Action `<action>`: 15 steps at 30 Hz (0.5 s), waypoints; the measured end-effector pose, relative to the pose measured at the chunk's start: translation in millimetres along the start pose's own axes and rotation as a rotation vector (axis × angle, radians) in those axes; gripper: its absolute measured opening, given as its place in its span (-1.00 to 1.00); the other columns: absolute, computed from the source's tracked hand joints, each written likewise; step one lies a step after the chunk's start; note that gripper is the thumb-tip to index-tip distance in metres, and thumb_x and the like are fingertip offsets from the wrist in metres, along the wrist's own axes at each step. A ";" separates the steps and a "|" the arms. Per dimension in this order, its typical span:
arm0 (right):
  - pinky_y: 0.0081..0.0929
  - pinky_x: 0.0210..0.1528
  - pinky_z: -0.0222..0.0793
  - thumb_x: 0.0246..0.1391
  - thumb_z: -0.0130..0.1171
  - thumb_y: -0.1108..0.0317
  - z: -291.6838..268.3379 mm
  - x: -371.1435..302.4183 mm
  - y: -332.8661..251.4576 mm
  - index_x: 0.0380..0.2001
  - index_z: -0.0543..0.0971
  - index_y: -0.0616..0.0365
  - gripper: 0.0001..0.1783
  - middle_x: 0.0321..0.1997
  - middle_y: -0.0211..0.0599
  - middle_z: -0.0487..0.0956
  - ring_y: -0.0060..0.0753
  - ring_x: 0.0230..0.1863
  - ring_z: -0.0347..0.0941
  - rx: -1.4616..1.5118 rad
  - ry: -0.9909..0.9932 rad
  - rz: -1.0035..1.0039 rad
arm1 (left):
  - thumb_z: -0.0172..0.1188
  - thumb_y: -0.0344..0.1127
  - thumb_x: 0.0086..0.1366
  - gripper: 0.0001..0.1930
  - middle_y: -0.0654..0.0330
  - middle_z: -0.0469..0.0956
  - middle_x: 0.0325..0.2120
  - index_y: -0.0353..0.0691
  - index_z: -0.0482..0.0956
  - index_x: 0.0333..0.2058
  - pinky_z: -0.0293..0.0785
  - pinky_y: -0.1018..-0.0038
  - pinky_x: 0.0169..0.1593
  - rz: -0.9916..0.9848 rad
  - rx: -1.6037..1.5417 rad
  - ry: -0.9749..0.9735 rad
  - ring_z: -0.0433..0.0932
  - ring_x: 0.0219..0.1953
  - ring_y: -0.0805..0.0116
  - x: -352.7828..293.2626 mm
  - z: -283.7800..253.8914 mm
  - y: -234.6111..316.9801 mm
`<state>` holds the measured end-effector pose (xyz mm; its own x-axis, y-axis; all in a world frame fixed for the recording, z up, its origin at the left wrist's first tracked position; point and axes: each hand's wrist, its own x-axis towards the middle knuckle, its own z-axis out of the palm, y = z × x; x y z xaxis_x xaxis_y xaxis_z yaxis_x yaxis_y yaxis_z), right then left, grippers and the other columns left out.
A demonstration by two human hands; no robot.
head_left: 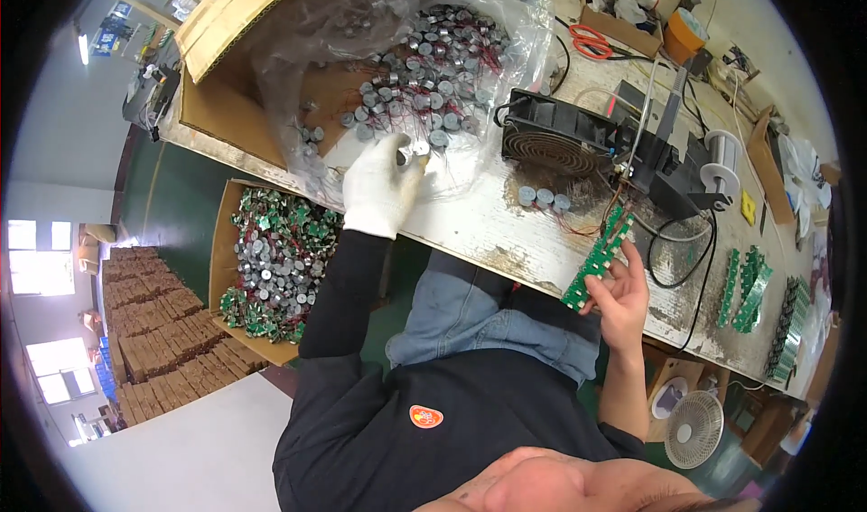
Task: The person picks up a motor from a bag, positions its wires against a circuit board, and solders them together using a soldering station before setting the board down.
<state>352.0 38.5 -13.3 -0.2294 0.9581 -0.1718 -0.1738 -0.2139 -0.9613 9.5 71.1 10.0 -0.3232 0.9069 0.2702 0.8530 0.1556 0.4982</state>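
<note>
My left hand [384, 185], in a white glove, is at the near edge of a heap of small round metal motors with thin red wires [433, 83]. Its thumb and fingers close around one small motor [420, 148]. The heap lies on a clear plastic bag [492, 137] spread over the worktable. My bare right hand [621, 297] grips a long green circuit board strip [589, 273] by its side, tilted over the table's front edge. The strip's far end lies below the tip of a black soldering machine [664, 164]. Three loose motors [545, 198] sit left of that machine.
A black fan [555, 133] and a solder spool [721, 164] flank the machine. Several board strips [745, 291] lie at right. An open carton [235, 106] stands at left; a lower box [221, 268] holds boards with motors. Red-handled scissors [590, 42] lie at the back.
</note>
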 end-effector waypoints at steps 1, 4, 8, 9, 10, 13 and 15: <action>-0.65 -0.57 0.47 0.04 0.10 0.70 0.6 0.3 -0.7 0.30 0.01 0.30 -0.21 -0.05 0.00 0.47 -0.53 -0.42 0.50 0.003 -0.006 0.003 | 0.31 -0.20 0.07 -0.62 0.02 0.58 -0.34 -0.30 0.56 -0.17 0.48 0.36 -0.25 0.003 0.050 -0.051 0.57 -0.34 0.09 4.3 0.9 -0.6; -0.65 -0.57 0.47 0.04 0.10 0.70 3.1 0.6 -1.2 0.30 0.01 0.30 -0.21 -0.05 0.00 0.48 -0.53 -0.42 0.50 0.009 -0.002 -0.002 | 0.31 -0.13 0.07 -0.64 0.02 0.55 -0.42 -0.29 0.56 -0.27 0.46 0.29 -0.28 0.064 0.139 -0.043 0.55 -0.36 0.03 8.4 14.0 -0.4; -0.65 -0.57 0.47 0.04 0.10 0.69 4.3 0.2 -1.6 0.29 0.01 0.30 -0.22 -0.04 0.01 0.48 -0.52 -0.43 0.50 0.026 0.019 0.005 | 0.28 -0.16 0.09 -0.70 0.00 0.52 -0.51 -0.29 0.48 -0.41 0.43 0.22 -0.32 -0.007 0.101 -0.114 0.54 -0.39 -0.01 1.1 18.2 5.9; -0.65 -0.57 0.47 0.04 0.10 0.69 4.3 0.0 -1.6 0.29 0.01 0.30 -0.22 -0.04 0.01 0.48 -0.52 -0.43 0.50 0.024 0.025 0.006 | 0.27 -0.15 0.10 -0.70 0.00 0.52 -0.51 -0.28 0.46 -0.42 0.43 0.18 -0.31 -0.035 0.056 -0.135 0.54 -0.38 -0.05 -5.1 17.8 8.0; -0.65 -0.57 0.47 0.04 0.10 0.69 4.6 -0.7 -1.5 0.29 0.01 0.31 -0.22 -0.04 0.01 0.48 -0.52 -0.44 0.50 0.030 0.023 0.006 | 0.26 -0.26 0.09 -0.78 0.01 0.49 -0.59 -0.29 0.46 -0.45 0.42 0.22 -0.36 -0.027 -0.054 -0.081 0.53 -0.45 -0.01 -13.1 19.4 7.1; -0.65 -0.57 0.47 0.05 0.11 0.68 4.5 -0.6 -1.2 0.29 0.01 0.31 -0.22 -0.05 0.00 0.48 -0.52 -0.44 0.50 0.037 0.013 0.010 | 0.30 -0.38 0.06 -0.82 0.05 0.53 -0.58 -0.30 0.49 -0.43 0.42 0.40 -0.43 -0.089 -0.289 0.017 0.54 -0.54 0.20 -30.9 15.1 10.9; -0.65 -0.56 0.46 0.05 0.11 0.68 4.2 0.1 -1.0 0.29 0.00 0.32 -0.22 -0.06 -0.01 0.49 -0.52 -0.44 0.50 0.039 0.004 0.015 | 0.30 -0.39 0.08 -0.83 0.08 0.54 -0.58 -0.32 0.49 -0.42 0.41 0.45 -0.44 -0.110 -0.381 0.034 0.53 -0.56 0.30 -37.4 22.6 -1.6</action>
<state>348.2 38.0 -11.4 -0.2283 0.9555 -0.1868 -0.2073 -0.2351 -0.9496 29.5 45.7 -19.5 -0.4228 0.8786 0.2218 0.6016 0.0891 0.7938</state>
